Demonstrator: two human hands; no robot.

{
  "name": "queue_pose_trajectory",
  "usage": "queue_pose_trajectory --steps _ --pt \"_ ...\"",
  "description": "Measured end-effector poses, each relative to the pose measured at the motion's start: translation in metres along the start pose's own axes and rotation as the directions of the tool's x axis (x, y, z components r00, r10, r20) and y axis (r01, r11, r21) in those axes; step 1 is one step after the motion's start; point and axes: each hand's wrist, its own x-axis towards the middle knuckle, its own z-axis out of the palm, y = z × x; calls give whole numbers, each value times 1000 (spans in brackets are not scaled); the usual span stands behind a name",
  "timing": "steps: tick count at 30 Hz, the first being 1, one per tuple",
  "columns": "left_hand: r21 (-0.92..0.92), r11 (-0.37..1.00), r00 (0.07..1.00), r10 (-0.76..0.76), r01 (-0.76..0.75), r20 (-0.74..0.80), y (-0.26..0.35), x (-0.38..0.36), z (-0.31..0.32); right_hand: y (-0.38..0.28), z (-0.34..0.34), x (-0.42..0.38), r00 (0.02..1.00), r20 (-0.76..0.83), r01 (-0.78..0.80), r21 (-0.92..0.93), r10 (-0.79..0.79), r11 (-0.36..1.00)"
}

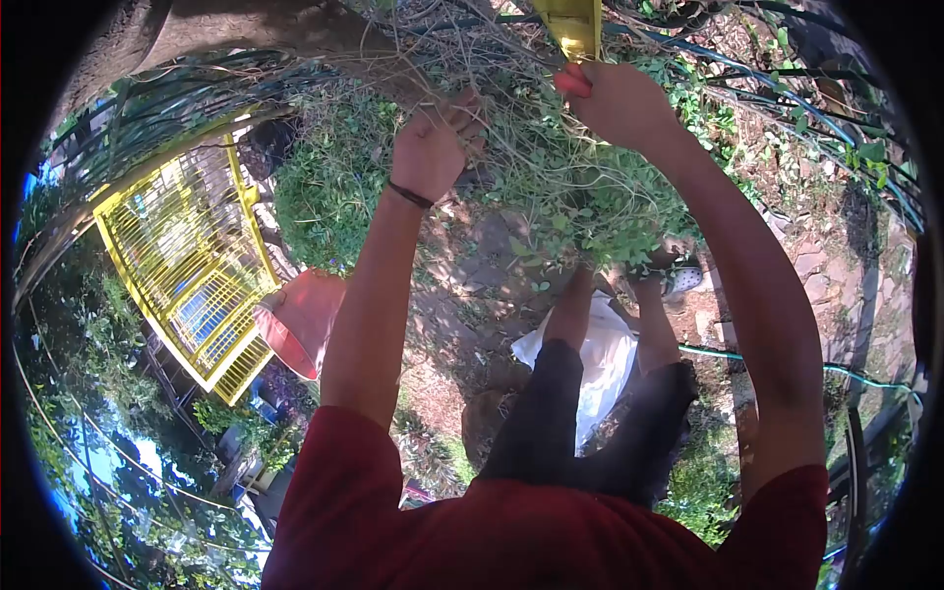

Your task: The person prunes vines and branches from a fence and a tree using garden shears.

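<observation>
Thin tangled vines [580, 197] with small green leaves hang at the upper middle, in front of my legs. My left hand [433, 147], with a dark band at the wrist, has its fingers closed round some of the vine stems. To the right, my right hand [615, 101] is wrapped round a tool with a red handle [573, 81]. The rest of that tool is hidden by the hand and the foliage. Just above my right hand is the lower end of a yellow metal piece [573, 29].
A yellow barred cage [187, 256] is at the left, beside a faded red cap [300, 320]. A thick trunk [246, 28] crosses the top left. White sheeting [605, 359] lies between my legs, with a green hose [836, 368] on the paving at right.
</observation>
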Motion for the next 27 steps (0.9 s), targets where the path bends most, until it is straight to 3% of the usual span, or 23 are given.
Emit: queue_pose_trajectory --steps 2,3,4,6,7,9,11,15,17,21,22,23,24,25,26,27 --pt "-12 987 982 161 -163 -103 10 20 42 0 12 3 999 -35 -28 -103 25 994" --pt "-18 986 981 161 -164 -104 14 35 41 -4 9 1 999 -31 -26 -109 23 994" --pt "171 956 968 249 -240 -30 20 53 39 -10 5 -2 1000 -14 -5 -169 3 986" --pt "348 881 945 322 -321 58 29 60 56 -16 5 -3 1000 3 21 -227 -21 974" --pt "391 917 950 184 -73 -253 37 57 86 -16 9 -2 1000 -17 20 -208 -24 978" --pt "352 918 832 48 181 -552 39 61 85 -23 12 -3 999 -32 25 -184 -32 983" --pt "514 842 955 267 -166 -129 34 88 40 -30 3 -4 998 -4 68 -216 -70 974" --pt "510 850 952 252 -132 -175 39 88 42 -13 15 11 992 65 117 -180 -107 977" --pt "631 771 908 323 -89 -266 37 85 42 5 21 20 951 292 145 -129 -103 981" --pt "759 646 887 396 -85 -238 37 96 22 32 8 30 898 400 195 12 -183 981" --pt "938 336 862 497 -86 -99 35 101 14 36 7 44 885 446 95 108 -134 990" --pt "997 -16 839 539 -71 68 31 111 1 22 -8 45 865 494 -13 196 -87 981" --pt "997 -16 840 539 -71 68 29 120 -10 11 -25 43 860 510 -97 213 -27 972" --pt "921 -387 856 493 53 158 27 134 -29 3 -24 53 860 509 -97 217 -28 971" --pt "695 -702 882 416 157 220 30 131 -29 -3 -22 67 881 470 -34 173 -52 984" --pt "691 -706 884 413 158 220 30 128 -28 -7 -19 78 900 428 25 125 -77 992"
